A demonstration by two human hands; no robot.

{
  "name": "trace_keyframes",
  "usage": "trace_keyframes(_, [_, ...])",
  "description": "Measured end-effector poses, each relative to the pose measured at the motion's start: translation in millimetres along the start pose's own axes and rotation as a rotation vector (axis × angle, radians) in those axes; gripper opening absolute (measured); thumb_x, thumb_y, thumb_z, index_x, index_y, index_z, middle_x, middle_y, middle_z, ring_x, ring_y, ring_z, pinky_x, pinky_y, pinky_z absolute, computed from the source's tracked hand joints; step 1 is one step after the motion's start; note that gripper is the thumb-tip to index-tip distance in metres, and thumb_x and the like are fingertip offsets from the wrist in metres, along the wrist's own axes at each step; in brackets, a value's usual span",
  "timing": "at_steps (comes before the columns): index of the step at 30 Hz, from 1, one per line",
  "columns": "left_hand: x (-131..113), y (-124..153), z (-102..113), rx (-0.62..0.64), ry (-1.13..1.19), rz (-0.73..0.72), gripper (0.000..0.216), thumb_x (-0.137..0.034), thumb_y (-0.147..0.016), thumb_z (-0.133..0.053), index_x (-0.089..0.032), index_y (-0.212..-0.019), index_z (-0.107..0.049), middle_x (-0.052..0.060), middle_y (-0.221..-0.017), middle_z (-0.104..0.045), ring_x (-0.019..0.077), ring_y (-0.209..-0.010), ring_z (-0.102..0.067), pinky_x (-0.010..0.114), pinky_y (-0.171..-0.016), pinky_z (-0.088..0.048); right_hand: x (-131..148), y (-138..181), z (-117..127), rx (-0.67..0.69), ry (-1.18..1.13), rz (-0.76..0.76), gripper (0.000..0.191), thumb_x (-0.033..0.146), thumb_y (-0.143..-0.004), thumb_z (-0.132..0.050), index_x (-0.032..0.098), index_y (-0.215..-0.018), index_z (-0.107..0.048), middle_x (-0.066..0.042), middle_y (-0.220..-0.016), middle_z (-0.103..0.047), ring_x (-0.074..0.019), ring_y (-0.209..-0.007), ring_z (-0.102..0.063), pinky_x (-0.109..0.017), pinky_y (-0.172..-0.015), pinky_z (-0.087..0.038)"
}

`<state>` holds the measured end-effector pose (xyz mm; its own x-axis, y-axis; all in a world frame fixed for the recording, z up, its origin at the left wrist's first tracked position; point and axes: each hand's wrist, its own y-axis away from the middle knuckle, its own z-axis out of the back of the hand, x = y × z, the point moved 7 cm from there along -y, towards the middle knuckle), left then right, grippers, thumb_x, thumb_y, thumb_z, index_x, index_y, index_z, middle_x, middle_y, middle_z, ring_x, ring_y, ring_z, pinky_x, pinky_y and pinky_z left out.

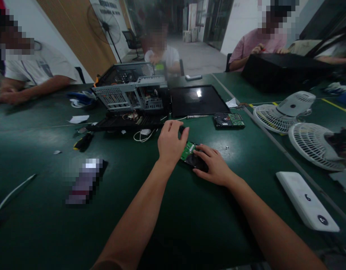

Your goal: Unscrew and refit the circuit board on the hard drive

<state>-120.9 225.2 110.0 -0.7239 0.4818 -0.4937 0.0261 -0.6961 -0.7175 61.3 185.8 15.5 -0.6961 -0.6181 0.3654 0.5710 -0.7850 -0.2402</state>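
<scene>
A hard drive (196, 159) lies on the green tabletop, its green circuit board facing up. Across its right side lies my right hand (214, 164), with the thumb at the near edge and the fingers on top, holding it. My left hand (170, 142) is raised over the drive's far left end, fingers curled. Between its thumb and fingers a bit of something dark shows; most of it is hidden, so I cannot make out its kind. Another hard drive (229, 120) rests farther back on the right.
An opened computer case (130, 93) stands behind my hands, beside a black panel (199, 100). A yellow-black screwdriver (83, 141) and a blurred phone (87, 182) lie left. White fans (274, 112) and a white power bank (306, 200) are right. People sit around the table.
</scene>
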Motion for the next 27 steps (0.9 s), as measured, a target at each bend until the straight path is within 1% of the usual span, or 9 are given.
trace_keyframes(2, [0.0,0.1,1.7,-0.012,0.008,0.007,0.015,-0.026,-0.096,-0.074,-0.023,-0.107,-0.065,0.007,-0.11,-0.063,0.0225,-0.098,-0.066,0.038,-0.086,-0.058,-0.1,0.1,-0.4,0.0,0.003,-0.001,0.07,0.05,-0.091,-0.071,0.022,-0.152,-0.054,-0.018,-0.162,-0.048,-0.039,-0.154,-0.039,-0.062,-0.12,-0.037])
trace_keyframes(4, [-2.4,-0.6,2.2,-0.001,0.019,-0.011,0.012,-0.025,-0.097,-0.073,-0.023,-0.107,-0.066,0.007,-0.11,-0.064,0.0224,-0.098,-0.066,0.038,-0.087,-0.058,-0.1,0.1,-0.5,-0.002,0.0,0.002,0.07,0.05,-0.091,-0.071,0.022,-0.152,-0.054,-0.018,-0.162,-0.048,-0.0389,-0.154,-0.04,-0.062,-0.12,-0.037])
trace_keyframes(6, [-5.9,-1.8,1.3,0.03,0.032,-0.046,0.011,-0.02,-0.099,-0.068,-0.024,-0.109,-0.065,0.006,-0.11,-0.066,0.0229,-0.103,-0.067,0.039,-0.092,-0.058,0.0,0.0,-0.3,-0.005,-0.005,0.007,0.069,0.051,-0.091,-0.071,0.024,-0.152,-0.054,-0.017,-0.162,-0.049,-0.0391,-0.154,-0.04,-0.063,-0.119,-0.038])
trace_keyframes(9, [-9.8,-2.5,-2.6,0.084,0.036,-0.093,0.018,-0.013,-0.102,-0.059,-0.024,-0.115,-0.064,0.007,-0.116,-0.069,0.0237,-0.111,-0.068,0.042,-0.1,-0.058,0.0,-0.3,0.0,-0.005,-0.003,0.006,0.069,0.051,-0.091,-0.071,0.025,-0.153,-0.053,-0.017,-0.162,-0.049,-0.039,-0.154,-0.04,-0.063,-0.12,-0.037])
trace_keyframes(12, [-10.0,-1.0,-5.7,0.086,0.035,-0.11,0.023,-0.009,-0.102,-0.055,-0.023,-0.12,-0.063,0.009,-0.121,-0.068,0.0239,-0.117,-0.067,0.043,-0.103,-0.058,0.0,-0.5,-0.2,0.001,0.006,0.001,0.069,0.05,-0.09,-0.071,0.024,-0.152,-0.053,-0.017,-0.162,-0.049,-0.0391,-0.154,-0.04,-0.063,-0.12,-0.037])
trace_keyframes(17, [-8.3,1.1,-4.6,0.031,0.078,-0.092,0.019,-0.015,-0.098,-0.066,-0.022,-0.116,-0.064,0.009,-0.118,-0.064,0.0233,-0.11,-0.066,0.041,-0.097,-0.061,-0.3,-0.3,-0.7,-0.003,-0.001,0.005,0.071,0.049,-0.09,-0.071,0.026,-0.154,-0.051,-0.016,-0.162,-0.049,-0.0398,-0.155,-0.039,-0.064,-0.12,-0.037])
trace_keyframes(22, [-12.5,0.5,-5.4,0.082,0.093,-0.113,0.016,-0.014,-0.1,-0.064,-0.023,-0.113,-0.063,0.007,-0.117,-0.071,0.0229,-0.112,-0.07,0.041,-0.098,-0.06,-0.1,-0.1,-0.7,0.0,0.005,0.005,0.069,0.051,-0.091,-0.07,0.025,-0.153,-0.052,-0.016,-0.163,-0.048,-0.0388,-0.155,-0.039,-0.063,-0.12,-0.037])
trace_keyframes(24, [-10.9,1.0,-5.3,0.073,0.111,-0.098,0.015,-0.017,-0.099,-0.069,-0.023,-0.111,-0.061,0.007,-0.118,-0.072,0.023,-0.112,-0.071,0.04,-0.095,-0.061,0.1,-0.1,-0.6,0.003,0.007,0.005,0.069,0.05,-0.091,-0.07,0.023,-0.152,-0.053,-0.017,-0.163,-0.048,-0.0387,-0.155,-0.039,-0.063,-0.12,-0.037])
trace_keyframes(27, [-5.1,2.5,-6.1,0.041,0.134,-0.05,0.023,-0.024,-0.095,-0.078,-0.023,-0.107,-0.058,0.006,-0.111,-0.074,0.0222,-0.105,-0.073,0.038,-0.089,-0.063,-0.2,-0.2,-0.5,0.003,0.005,0.003,0.069,0.05,-0.091,-0.071,0.024,-0.152,-0.053,-0.017,-0.163,-0.048,-0.0394,-0.154,-0.039,-0.063,-0.12,-0.037])
